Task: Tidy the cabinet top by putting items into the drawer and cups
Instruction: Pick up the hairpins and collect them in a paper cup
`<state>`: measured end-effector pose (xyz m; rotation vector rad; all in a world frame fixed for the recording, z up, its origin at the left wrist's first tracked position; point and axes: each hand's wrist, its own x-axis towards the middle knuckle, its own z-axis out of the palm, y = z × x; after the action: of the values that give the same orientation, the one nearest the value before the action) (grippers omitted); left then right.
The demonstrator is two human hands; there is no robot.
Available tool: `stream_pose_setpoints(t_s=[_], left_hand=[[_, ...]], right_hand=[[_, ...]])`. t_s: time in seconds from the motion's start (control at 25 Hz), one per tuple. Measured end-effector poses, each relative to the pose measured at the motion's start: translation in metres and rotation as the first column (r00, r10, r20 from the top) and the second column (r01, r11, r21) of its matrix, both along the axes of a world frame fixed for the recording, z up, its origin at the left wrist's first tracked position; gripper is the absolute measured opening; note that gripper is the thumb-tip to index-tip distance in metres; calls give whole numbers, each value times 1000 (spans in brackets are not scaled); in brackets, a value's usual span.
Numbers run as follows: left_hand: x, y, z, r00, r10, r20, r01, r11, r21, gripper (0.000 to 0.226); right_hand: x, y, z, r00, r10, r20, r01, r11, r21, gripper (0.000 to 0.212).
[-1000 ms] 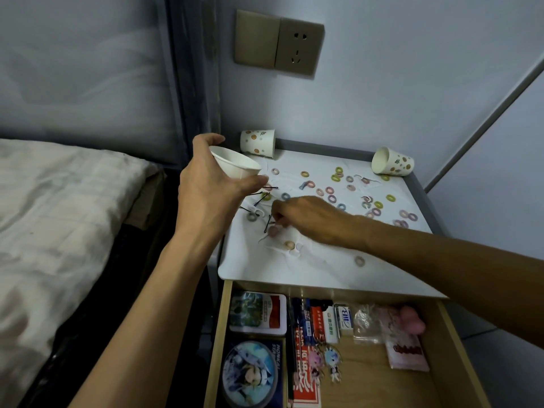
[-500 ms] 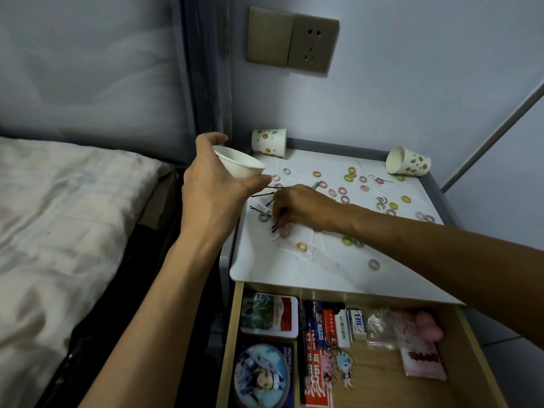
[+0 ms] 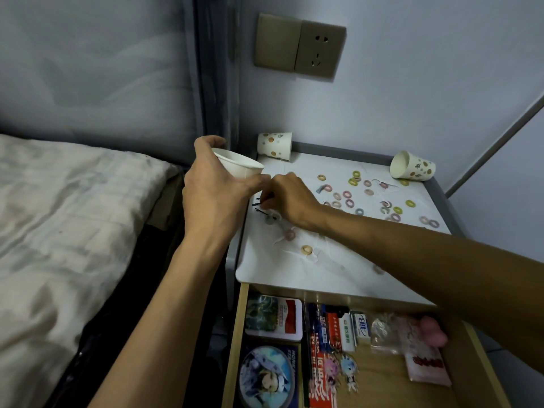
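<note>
2 grips nearly touch: our left grip (image 3: 215, 195) clasps the white cup (image 3: 238, 167), mouth tilted toward our right grip (image 3: 291, 198), curled over black hairpins (image 3: 256, 205) just below; holding any, we cannot tell.

Paper cups, three: one plain white paper cup (image 3: 238, 167), one mouth-down dotted cup (image 3: 274, 144), one toppled dotted cup (image 3: 413, 169). Small coloured plastic rings (image 3: 349, 203) on the white cabinet top (image 3: 265, 269), about two dozen; overlaps and the forearm prevent an exact count. Thin black hairpins (image 3: 259, 205), at least two, partly hidden. Bare hands, two: left hand (image 3: 212, 195), right hand (image 3: 291, 198). Open wooden drawer (image 3: 237, 334), one, containing two cartoon keychain figures (image 3: 348, 368) and one round picture tin (image 3: 269, 375). Beige wall plates (image 3: 319, 50), two.
</note>
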<state>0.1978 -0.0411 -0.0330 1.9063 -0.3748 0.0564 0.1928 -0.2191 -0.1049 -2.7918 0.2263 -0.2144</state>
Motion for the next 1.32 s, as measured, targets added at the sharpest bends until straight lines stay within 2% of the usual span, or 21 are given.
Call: stream_pose_setpoints(t_s=[0.16,0.32,0.4,0.52,0.6,0.68,0.76,0.84,0.88,0.92,1.0,1.04,1.08,1.16,1.2,1.28,1.32], left_hand=[[5,3,-1,1000,14,4,-14,1000,2,78],[5,3,-2,1000,8,5,-8,1000,0,79],[4,3,-2,1000,7,6,-7,1000,-3,80],[3,2,-2,1000,12,6,-12,1000,1,80],[2,2,-2,1000,10,6,-10,1000,-2,80],[2,3,-1,1000,7,5,-7,1000,-3,80],[2,4,0,1000,1,9,-1,1000,-4,81],[3,4,0,1000,-8,16,8,1000,3,83],[2,4,0,1000,-11,16,11,1000,8,84],[1,3,0,1000,-14,15,14,1000,13,83],[-1,1,-1,1000,-19,7,19,1000,17,81],[-2,0,-1,1000,-26,4,26,1000,16,80],[-3,-1,-2,999,-36,1,36,999,17,80],[-5,-4,-2,998,-59,-2,59,998,19,82],[-6,-6,-2,997,-74,-3,74,997,21,84],[-10,-9,-2,994,-114,-2,114,993,26,85],[-12,-12,-2,990,-138,-5,138,990,29,85]], right_hand=[[11,8,-6,978,-145,-148,142,989,-32,6],[7,21,4,955,-179,-238,140,975,-175,16],[5,27,6,946,-180,-270,114,963,-245,23],[9,39,4,951,-132,-278,-32,856,-516,34],[11,42,2,952,-93,-292,-93,820,-565,38],[12,37,4,950,-110,-293,-43,881,-471,34],[11,23,7,969,-117,-219,74,978,-196,22],[10,10,15,988,-144,-52,148,985,92,9],[8,5,23,982,-186,21,174,947,270,8],[6,2,33,973,-218,75,158,868,472,8],[1,-3,53,963,-235,133,59,665,745,8],[-2,-7,60,963,-226,144,28,619,785,7],[-7,-10,68,968,-202,151,4,612,791,8],[-17,-16,83,977,-131,166,-28,700,713,12],[-22,-18,92,983,-71,172,-54,774,630,15],[-31,-19,113,985,106,135,-151,909,389,17],[-35,-15,123,977,198,85,-214,936,279,16]])
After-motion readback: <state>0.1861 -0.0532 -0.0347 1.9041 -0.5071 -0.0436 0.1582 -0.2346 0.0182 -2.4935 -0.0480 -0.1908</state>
